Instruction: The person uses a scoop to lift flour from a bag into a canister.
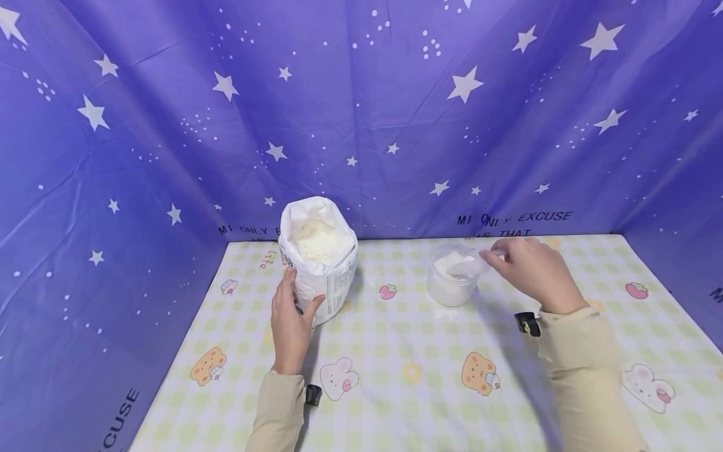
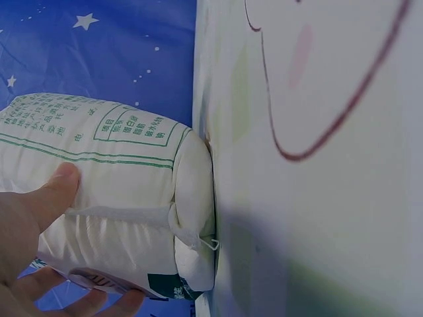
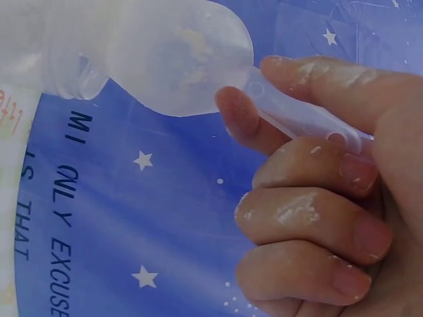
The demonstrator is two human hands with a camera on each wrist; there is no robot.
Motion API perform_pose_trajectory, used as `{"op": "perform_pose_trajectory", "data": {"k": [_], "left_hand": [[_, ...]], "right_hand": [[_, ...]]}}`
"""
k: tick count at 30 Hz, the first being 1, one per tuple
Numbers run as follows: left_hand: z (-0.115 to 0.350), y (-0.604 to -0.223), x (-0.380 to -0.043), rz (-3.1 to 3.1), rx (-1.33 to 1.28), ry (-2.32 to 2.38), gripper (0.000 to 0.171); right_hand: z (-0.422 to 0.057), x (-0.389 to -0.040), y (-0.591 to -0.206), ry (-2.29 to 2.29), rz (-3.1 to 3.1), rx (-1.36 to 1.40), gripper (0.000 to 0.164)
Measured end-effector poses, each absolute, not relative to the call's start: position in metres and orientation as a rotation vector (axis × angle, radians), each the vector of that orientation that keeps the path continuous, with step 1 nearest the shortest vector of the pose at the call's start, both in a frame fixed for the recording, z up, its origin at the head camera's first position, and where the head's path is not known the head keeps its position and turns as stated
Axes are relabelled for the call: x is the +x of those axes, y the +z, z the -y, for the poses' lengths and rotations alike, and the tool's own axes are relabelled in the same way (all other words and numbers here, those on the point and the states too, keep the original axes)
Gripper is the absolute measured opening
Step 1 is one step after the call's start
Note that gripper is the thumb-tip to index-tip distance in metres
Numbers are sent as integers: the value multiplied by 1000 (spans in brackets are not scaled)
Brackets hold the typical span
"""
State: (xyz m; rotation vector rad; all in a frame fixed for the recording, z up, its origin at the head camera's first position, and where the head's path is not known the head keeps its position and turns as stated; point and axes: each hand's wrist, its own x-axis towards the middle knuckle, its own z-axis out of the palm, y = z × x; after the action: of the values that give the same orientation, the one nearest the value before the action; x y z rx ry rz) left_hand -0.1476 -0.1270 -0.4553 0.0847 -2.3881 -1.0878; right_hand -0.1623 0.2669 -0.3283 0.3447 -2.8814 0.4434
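An open white bag of pale powder, which looks like flour, stands upright on the table. My left hand grips its near left side; in the left wrist view the thumb presses the printed face and the fingers reach round the lower side. To the right stands a clear plastic tub with white powder inside. My right hand pinches the handle of a translucent plastic scoop between thumb and forefinger, its other fingers curled. The scoop's bowl tilts at the tub's mouth, and white powder dusts the fingers.
A checked tablecloth with cartoon prints covers the table. Behind and at both sides hangs a blue curtain with white stars, close behind the bag and tub.
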Motion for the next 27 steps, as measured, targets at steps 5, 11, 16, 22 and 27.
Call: {"op": "perform_pose_trajectory", "data": {"k": [5,11,16,22,27], "left_hand": [[127,-455,-146,2389,79,-1089,73],[127,-455,-147,2387,69,-1101,74],[128,-453,-146,2385,77,-1098,73],[128,-454,-146,2381,58,-1101,73],[129,-457,-148,2376,62,-1099,72]], "right_hand": [[-266,-162,-321,414,2928,340,36],[-265,-163,-318,387,2966,347,37],[-264,-168,-313,365,2997,381,39],[-266,-171,-303,315,3073,395,41],[-268,-170,-299,314,3059,397,39]]}}
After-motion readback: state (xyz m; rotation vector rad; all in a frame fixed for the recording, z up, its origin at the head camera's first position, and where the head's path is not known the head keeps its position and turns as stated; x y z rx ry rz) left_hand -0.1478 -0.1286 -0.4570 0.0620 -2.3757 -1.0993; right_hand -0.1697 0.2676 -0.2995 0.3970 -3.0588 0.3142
